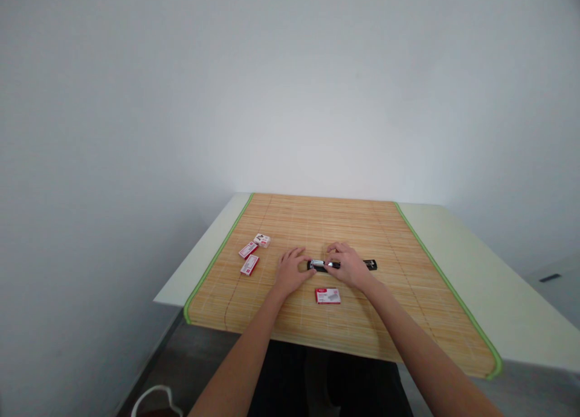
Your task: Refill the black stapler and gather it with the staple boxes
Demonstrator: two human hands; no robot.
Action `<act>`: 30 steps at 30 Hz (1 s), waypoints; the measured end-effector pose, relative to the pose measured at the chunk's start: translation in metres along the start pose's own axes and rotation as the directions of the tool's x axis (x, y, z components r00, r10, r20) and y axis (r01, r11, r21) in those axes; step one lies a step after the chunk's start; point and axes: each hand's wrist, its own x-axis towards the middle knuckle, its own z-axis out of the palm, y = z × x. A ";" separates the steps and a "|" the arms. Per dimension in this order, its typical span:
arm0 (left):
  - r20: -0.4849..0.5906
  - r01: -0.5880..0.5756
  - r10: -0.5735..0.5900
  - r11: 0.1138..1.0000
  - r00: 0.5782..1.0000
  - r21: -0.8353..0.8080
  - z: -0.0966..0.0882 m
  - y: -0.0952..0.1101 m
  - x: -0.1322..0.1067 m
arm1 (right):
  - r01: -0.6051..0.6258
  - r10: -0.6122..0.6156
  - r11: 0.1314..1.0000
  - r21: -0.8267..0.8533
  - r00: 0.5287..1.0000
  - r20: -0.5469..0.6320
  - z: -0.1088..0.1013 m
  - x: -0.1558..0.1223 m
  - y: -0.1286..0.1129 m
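A long black stapler [370, 264] with a silver metal part lies opened out across the bamboo mat in front of me. Thumb and index finger of my left hand [290, 273] grip its left end. My right hand [345, 265] is over its middle, fingertips pinched at the silver part; whether a small piece is between them I cannot make out. The right palm hides part of the stapler, whose far right end shows past it. Just nearer to me, a red and white staple box [327, 295] lies flat between my forearms.
Left of my hands lie two red and white boxes [249, 265] and a small white box [262, 240], close together. The bamboo mat [335, 214] with green edging covers much of the white table [430, 223]. Pale walls stand behind and to the left.
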 end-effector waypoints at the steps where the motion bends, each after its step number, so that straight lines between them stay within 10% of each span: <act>1: 0.003 0.005 -0.005 1.000 1.000 0.001 0.000 0.000 0.000 | 0.000 0.000 1.000 -0.001 1.000 0.002 0.001 0.001 0.000; 9: 0.009 -0.003 0.003 1.000 1.000 -0.003 -0.002 0.001 0.000 | -0.018 0.018 1.000 0.001 1.000 -0.006 0.010 0.004 -0.009; 17: 0.010 -0.002 0.002 0.999 1.000 -0.032 0.000 -0.003 0.001 | -0.212 0.233 0.969 0.125 0.955 -0.183 -0.038 -0.049 0.005; 24: 0.023 -0.037 0.038 0.997 0.999 -0.064 0.000 0.000 -0.004 | -0.311 0.554 0.562 0.767 0.830 -0.069 -0.046 -0.113 0.036; 30: 0.022 -0.049 0.051 0.996 0.998 -0.077 0.001 0.004 -0.010 | -0.353 0.571 0.405 0.844 0.818 0.068 -0.034 -0.110 0.037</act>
